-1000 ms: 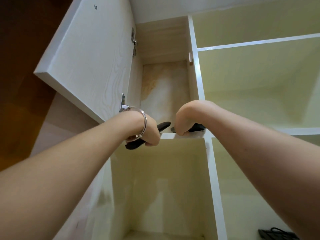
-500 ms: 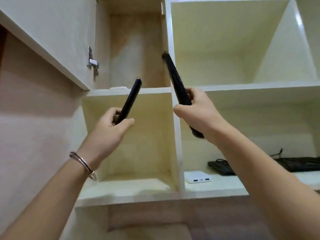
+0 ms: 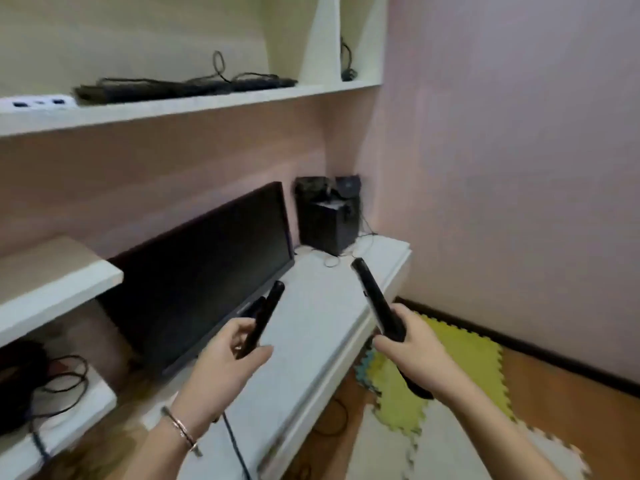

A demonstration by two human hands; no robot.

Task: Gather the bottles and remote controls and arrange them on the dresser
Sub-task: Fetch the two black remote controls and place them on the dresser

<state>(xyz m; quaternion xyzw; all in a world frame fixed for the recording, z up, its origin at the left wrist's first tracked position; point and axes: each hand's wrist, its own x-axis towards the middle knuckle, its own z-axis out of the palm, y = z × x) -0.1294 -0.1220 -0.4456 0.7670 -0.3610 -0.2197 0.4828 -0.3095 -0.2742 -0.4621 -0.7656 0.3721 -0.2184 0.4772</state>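
My left hand (image 3: pixel 227 362) grips a slim black remote control (image 3: pixel 265 313) that points up and away, just in front of the monitor. My right hand (image 3: pixel 412 348) grips a second, longer black remote control (image 3: pixel 372 296), tilted up to the left, above the front edge of the white dresser top (image 3: pixel 318 317). Both hands hover over the dresser surface, apart from each other. A bracelet sits on my left wrist. No bottles are in view.
A black monitor (image 3: pixel 204 268) leans at the back of the dresser, with black speakers (image 3: pixel 329 216) and cables in the corner. A shelf above holds a keyboard (image 3: pixel 180 86) and a white device (image 3: pixel 38 102). Yellow and white foam mats (image 3: pixel 460 358) cover the floor to the right.
My view has swung down from the upper cabinet cubbies to the dresser. Both hands took the remotes off the cabinet shelf and lowered them over the dresser top.
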